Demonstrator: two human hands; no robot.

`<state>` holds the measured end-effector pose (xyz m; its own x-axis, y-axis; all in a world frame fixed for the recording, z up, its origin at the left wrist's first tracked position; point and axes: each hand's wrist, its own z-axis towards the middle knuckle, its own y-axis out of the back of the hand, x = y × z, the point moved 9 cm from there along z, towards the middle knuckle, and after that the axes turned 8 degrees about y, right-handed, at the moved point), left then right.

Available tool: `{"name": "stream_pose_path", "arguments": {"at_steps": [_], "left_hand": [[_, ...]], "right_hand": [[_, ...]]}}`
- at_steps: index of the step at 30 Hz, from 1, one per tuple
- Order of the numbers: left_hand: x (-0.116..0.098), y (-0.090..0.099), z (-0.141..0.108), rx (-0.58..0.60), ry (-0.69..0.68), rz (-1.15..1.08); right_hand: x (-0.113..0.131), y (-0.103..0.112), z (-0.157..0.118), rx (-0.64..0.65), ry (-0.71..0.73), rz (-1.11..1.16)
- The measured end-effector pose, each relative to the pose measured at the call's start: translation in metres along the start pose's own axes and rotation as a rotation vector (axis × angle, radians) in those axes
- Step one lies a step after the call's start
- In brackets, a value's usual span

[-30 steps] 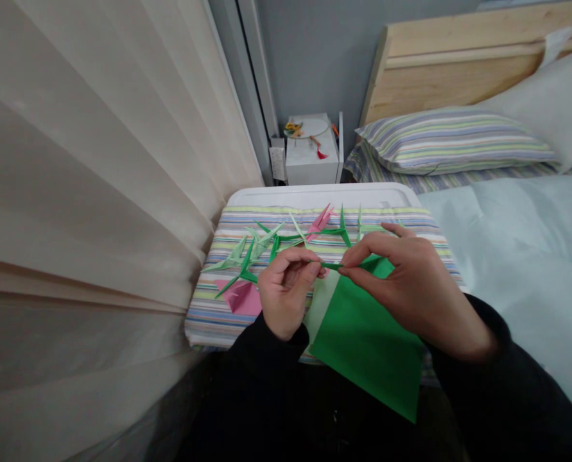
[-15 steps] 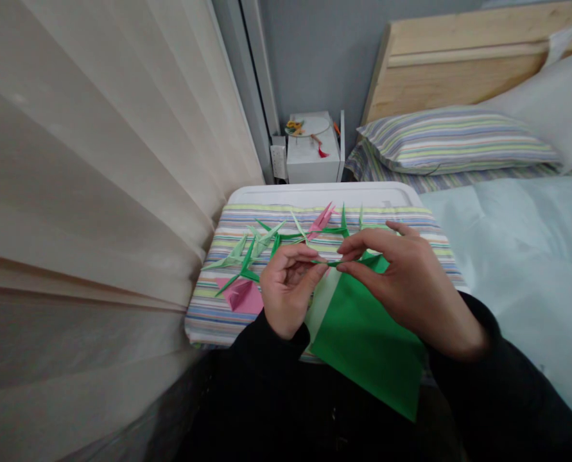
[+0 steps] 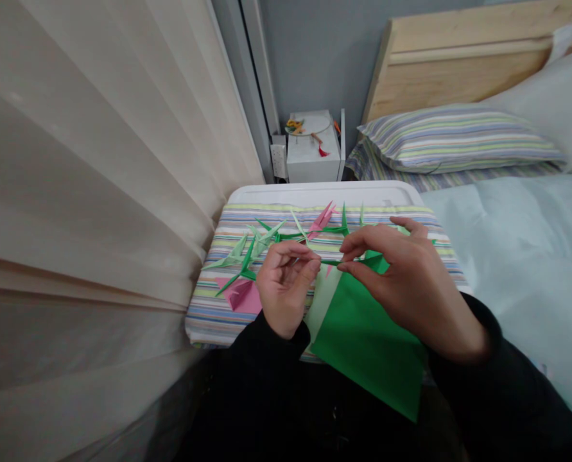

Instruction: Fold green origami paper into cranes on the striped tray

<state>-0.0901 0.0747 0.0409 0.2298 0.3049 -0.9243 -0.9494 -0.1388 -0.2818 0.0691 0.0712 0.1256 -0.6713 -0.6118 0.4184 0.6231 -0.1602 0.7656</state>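
Note:
A narrow folded piece of green paper (image 3: pixel 331 262) is stretched between both hands above the table. My left hand (image 3: pixel 286 289) pinches its left end with thumb and fingertips. Thumb and index finger of my right hand (image 3: pixel 406 282) grip it farther right, with the little finger raised; part of the paper is hidden behind this hand. Below lies a flat green paper sheet (image 3: pixel 367 333) over a pale green one (image 3: pixel 323 301). Around the hands are folded paper cranes: a dark green crane (image 3: pixel 247 268), a light green crane (image 3: pixel 266 239) and a pink crane (image 3: pixel 322 220).
The small table has a white rim (image 3: pixel 314 190) and a striped cloth (image 3: pixel 213 321). A pink folded paper (image 3: pixel 241 296) lies at its left. A curtain (image 3: pixel 122 192) hangs close on the left, and a bed with a pale quilt (image 3: pixel 517 237) borders the right.
My left hand has shifted slightly left, and more of the green strip shows between the fingertips. My right hand has barely moved and keeps its pinch.

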Motion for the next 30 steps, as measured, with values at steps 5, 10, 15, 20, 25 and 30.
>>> {"name": "stream_pose_path", "arguments": {"at_steps": [5, 10, 15, 20, 25, 30], "left_hand": [[0.004, 0.006, 0.003, -0.036, 0.025, -0.07], [0.004, -0.01, 0.004, 0.092, 0.102, 0.004], [0.001, -0.02, 0.004, 0.16, 0.12, -0.001], [0.003, -0.018, 0.003, 0.127, 0.15, -0.008], [0.003, -0.016, 0.003, 0.102, 0.152, 0.025], [0.003, -0.017, 0.003, 0.115, 0.132, 0.005]], "right_hand": [[0.001, 0.0, 0.0, 0.002, 0.005, -0.013], [0.002, 0.0, 0.0, -0.003, 0.021, -0.02], [0.005, -0.002, 0.002, -0.004, 0.046, -0.023], [0.001, -0.004, 0.003, -0.007, 0.003, -0.026], [-0.004, -0.004, 0.001, -0.001, -0.041, -0.009], [-0.006, -0.006, 0.0, 0.026, -0.04, -0.023]]}}
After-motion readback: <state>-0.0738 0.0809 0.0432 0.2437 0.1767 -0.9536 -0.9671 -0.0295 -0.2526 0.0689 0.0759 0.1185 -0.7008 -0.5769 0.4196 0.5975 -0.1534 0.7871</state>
